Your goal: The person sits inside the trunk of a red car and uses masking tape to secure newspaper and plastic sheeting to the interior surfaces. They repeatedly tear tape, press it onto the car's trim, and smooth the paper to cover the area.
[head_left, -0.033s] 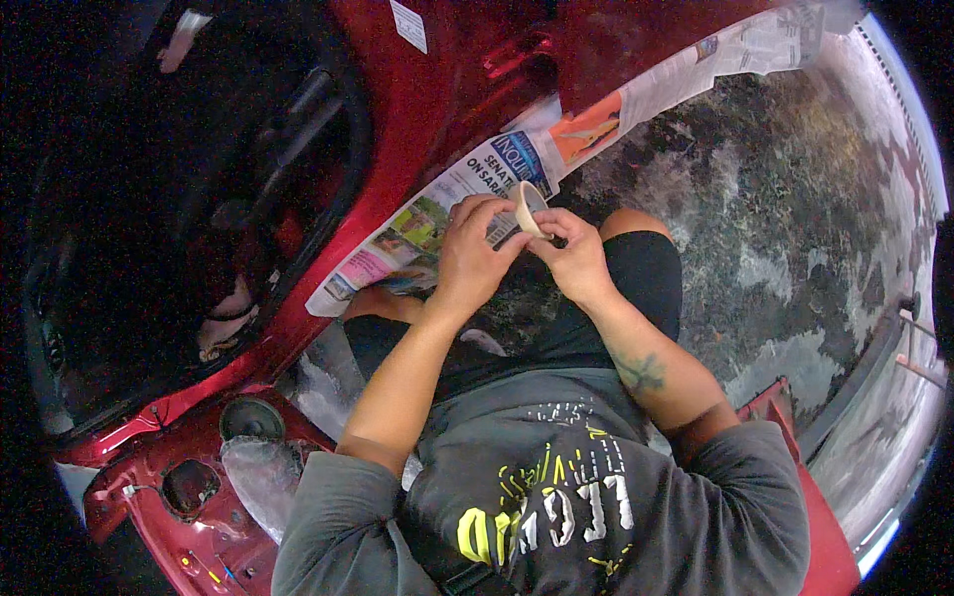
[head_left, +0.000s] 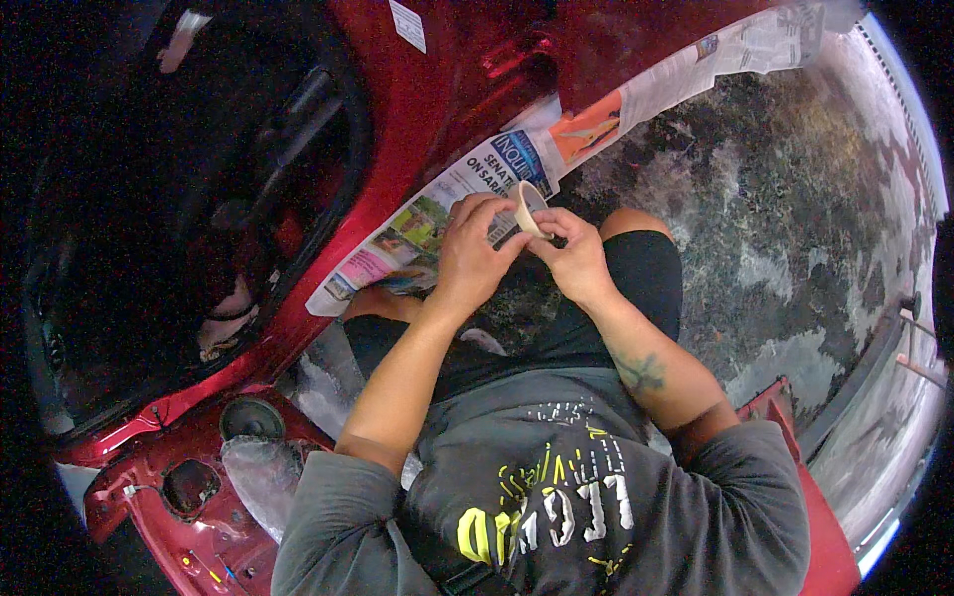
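A roll of cream masking tape (head_left: 523, 213) is held up on edge in front of me, between both hands. My left hand (head_left: 475, 250) has its curled fingers and thumb closed at the roll's left side. My right hand (head_left: 574, 260) pinches at the roll's lower right, thumb and fingertips close to the left thumb. Just behind the roll, sheets of newspaper (head_left: 422, 221) run along the lower edge of a red car body (head_left: 452, 74). Whether a strip of tape is pulled loose cannot be made out.
At left is the car's dark open doorway (head_left: 169, 248). A stripped red door panel (head_left: 139, 492) with a round black speaker (head_left: 251, 419) lies at the lower left. Blotchy dark concrete floor (head_left: 765, 219) spreads out to the right. My bent legs (head_left: 636, 283) are close beneath the hands.
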Demonstrator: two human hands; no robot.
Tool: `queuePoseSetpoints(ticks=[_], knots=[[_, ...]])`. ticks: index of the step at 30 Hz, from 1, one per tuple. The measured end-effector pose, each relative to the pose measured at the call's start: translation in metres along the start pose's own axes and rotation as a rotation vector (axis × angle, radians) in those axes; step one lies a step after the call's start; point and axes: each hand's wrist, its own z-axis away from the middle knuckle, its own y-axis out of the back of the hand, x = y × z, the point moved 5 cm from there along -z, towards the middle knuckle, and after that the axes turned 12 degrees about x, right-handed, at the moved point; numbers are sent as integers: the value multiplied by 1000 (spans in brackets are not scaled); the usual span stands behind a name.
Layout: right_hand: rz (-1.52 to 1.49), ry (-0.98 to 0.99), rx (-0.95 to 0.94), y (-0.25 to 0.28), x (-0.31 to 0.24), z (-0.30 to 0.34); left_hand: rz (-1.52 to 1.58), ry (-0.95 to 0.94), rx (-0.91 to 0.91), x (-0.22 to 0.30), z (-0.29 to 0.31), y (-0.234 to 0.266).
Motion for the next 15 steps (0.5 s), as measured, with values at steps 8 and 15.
queuePoseSetpoints(ticks=[8, 15], knots=[[43, 63, -73, -2, -23, 11, -27, -123, -102, -1, 2, -4], [205, 222, -77, -7, -30, 21, -48, 78, -153, -4, 20, -17]])
